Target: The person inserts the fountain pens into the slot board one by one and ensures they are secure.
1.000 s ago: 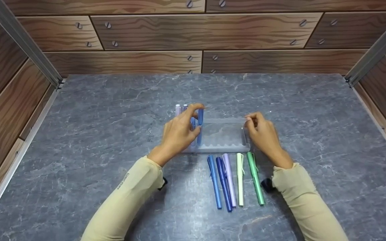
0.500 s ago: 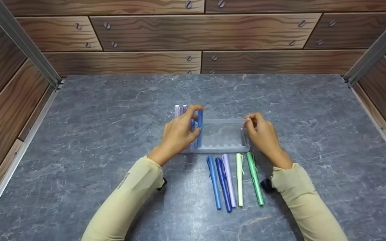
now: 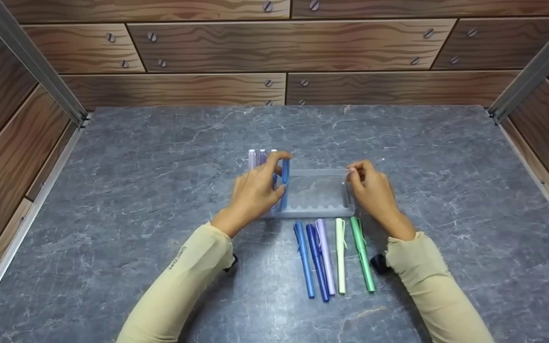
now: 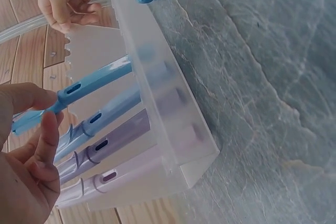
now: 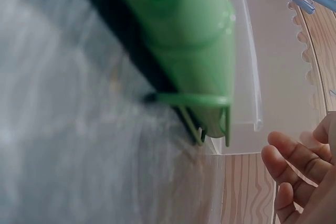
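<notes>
Fingers (image 4: 31, 97) of our left hand (image 3: 254, 189) pinch a blue capped pen (image 4: 97, 81), its barrel end in the translucent pen tray (image 3: 315, 214) beneath them. Right of them, our right hand (image 3: 374, 193), fingers bent, holds the tray's far corner.

tray (image 5: 286, 61) cropped above, green pen (image 5: 191, 35) blurred in right wrist view

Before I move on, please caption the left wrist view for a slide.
A left hand pinches a blue pen at a frosted rack, three more pens alongside.
</notes>
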Tool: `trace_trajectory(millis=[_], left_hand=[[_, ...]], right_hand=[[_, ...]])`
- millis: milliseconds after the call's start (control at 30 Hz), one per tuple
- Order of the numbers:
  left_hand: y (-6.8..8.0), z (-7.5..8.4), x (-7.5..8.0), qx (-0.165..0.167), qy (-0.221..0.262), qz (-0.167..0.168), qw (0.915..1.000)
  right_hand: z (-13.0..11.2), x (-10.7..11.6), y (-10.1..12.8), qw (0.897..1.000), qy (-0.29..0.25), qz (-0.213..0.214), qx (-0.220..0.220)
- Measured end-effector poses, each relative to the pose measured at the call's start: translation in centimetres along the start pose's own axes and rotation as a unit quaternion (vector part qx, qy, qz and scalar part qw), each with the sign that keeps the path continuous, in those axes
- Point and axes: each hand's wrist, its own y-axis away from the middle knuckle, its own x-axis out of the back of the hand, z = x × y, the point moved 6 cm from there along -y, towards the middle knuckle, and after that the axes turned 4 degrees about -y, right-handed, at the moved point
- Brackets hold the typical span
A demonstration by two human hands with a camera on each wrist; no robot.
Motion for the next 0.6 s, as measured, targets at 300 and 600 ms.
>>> trace_trajectory(millis=[300, 600], left_hand=[[-0.03, -0.06, -0.06, 0.009, -0.004, -0.008, 0.9999], [-0.09, 0.02, -0.31, 0.008, -0.001, -0.021, 0.9998]], right_hand=[[-0.13, 0.02, -0.15, 1.000, -0.001, 0.001, 0.007], [-0.12, 0.09, 0.05, 1.000, 0.004, -0.012, -0.002]])
